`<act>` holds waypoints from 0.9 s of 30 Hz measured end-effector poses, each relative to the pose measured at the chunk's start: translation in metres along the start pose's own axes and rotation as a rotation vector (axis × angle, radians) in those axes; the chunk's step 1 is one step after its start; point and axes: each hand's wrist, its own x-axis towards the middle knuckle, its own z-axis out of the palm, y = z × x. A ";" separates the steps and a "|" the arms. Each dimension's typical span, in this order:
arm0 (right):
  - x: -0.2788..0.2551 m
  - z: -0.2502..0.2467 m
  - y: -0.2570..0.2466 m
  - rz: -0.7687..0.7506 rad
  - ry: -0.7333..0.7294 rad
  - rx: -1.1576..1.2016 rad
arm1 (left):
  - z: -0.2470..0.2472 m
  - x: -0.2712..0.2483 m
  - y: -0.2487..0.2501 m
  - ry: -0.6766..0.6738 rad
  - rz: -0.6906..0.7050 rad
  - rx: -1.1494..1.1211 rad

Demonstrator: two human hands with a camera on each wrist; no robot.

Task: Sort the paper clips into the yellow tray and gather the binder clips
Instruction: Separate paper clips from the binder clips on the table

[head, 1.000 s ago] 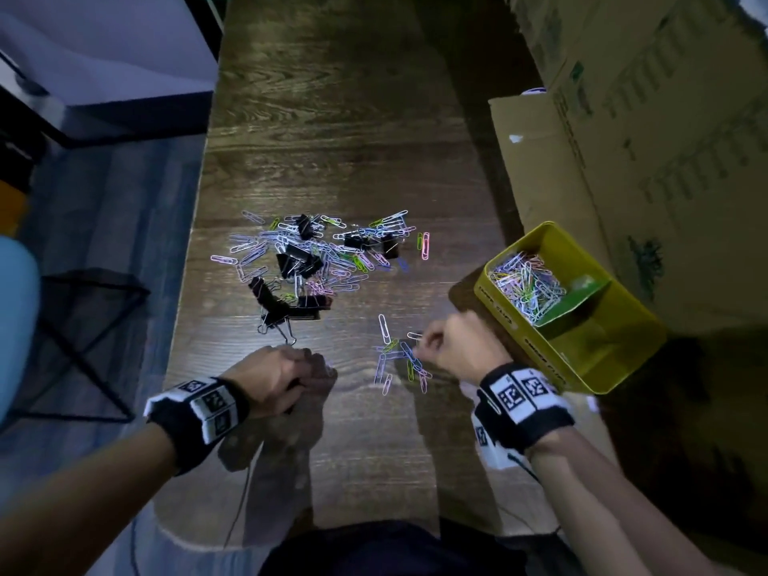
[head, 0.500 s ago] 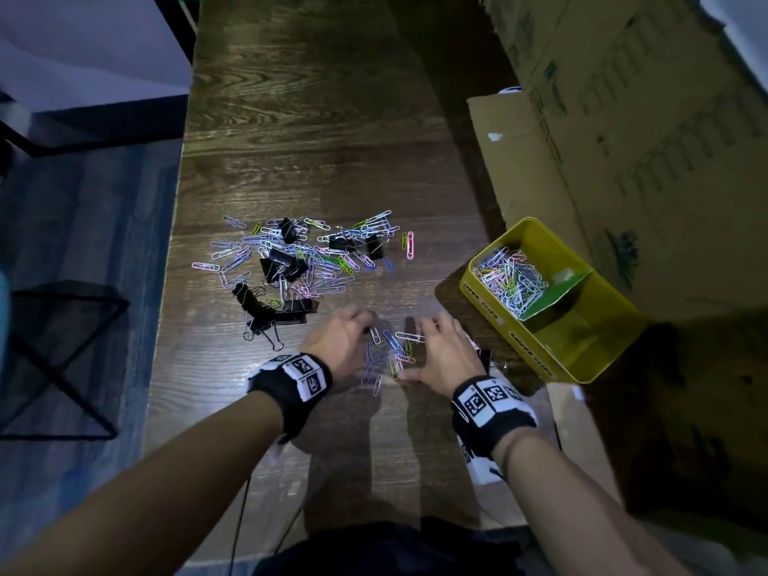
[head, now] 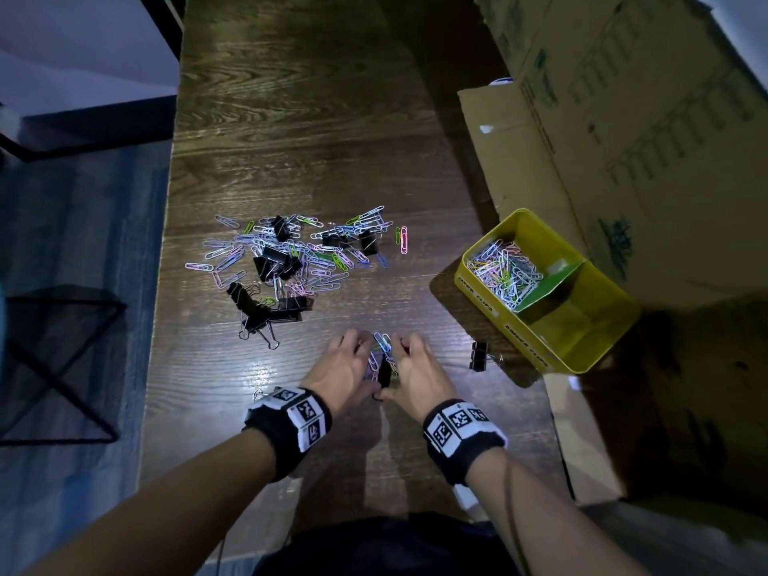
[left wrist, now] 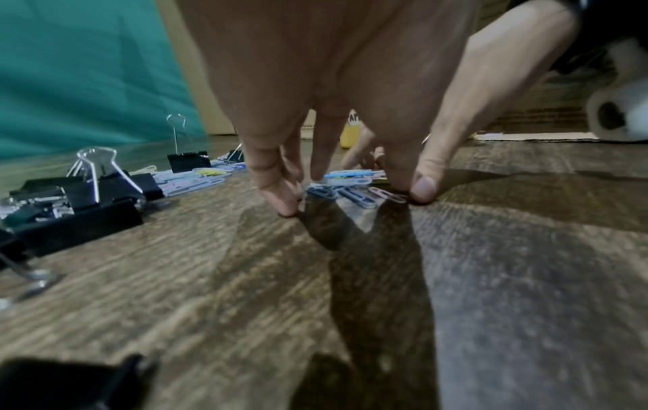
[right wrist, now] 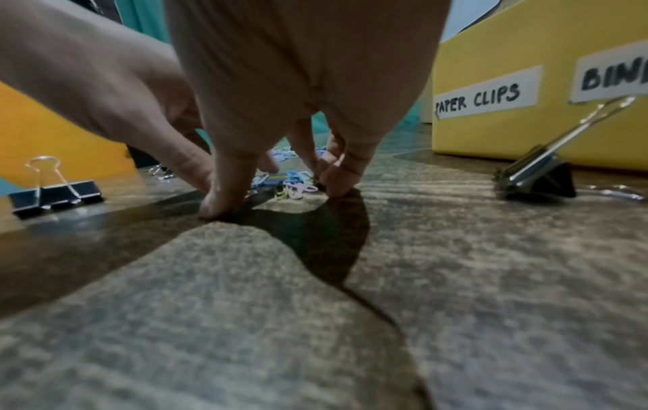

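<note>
My left hand point(head: 353, 359) and right hand point(head: 409, 359) face each other near the table's front edge, thumbs almost meeting. Between them lies a small heap of coloured paper clips point(head: 382, 345). Each hand's curved fingers and thumb close round it, fingertips point(left wrist: 285, 204) on the wood. The same heap point(right wrist: 293, 185) sits between my right thumb and fingers. The yellow tray point(head: 490, 303) stands to the right, with several paper clips point(head: 505, 274) in its far compartment. Its near compartment holds nothing. A large mixed pile of paper clips and black binder clips point(head: 286, 259) is spread beyond my hands.
One black binder clip point(head: 480, 356) lies between my right hand and the tray, seen also as a binder clip point(right wrist: 536, 180) under the tray's labels. Cardboard boxes point(head: 623, 139) crowd the right side. The table's left edge point(head: 160, 284) drops to the floor.
My left hand came over from the left to join the right one. Both hands have drawn closer together round the small heap, pushing the clips into a tighter bunch.
</note>
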 end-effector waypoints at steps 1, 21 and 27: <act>0.001 -0.002 -0.001 0.001 -0.009 0.003 | -0.001 -0.001 0.004 0.010 -0.031 0.005; -0.009 -0.017 -0.017 -0.095 -0.122 -0.215 | 0.002 -0.002 0.022 -0.147 -0.085 0.123; -0.007 -0.014 -0.012 -0.148 -0.152 -0.298 | -0.005 0.003 0.020 -0.214 -0.046 0.262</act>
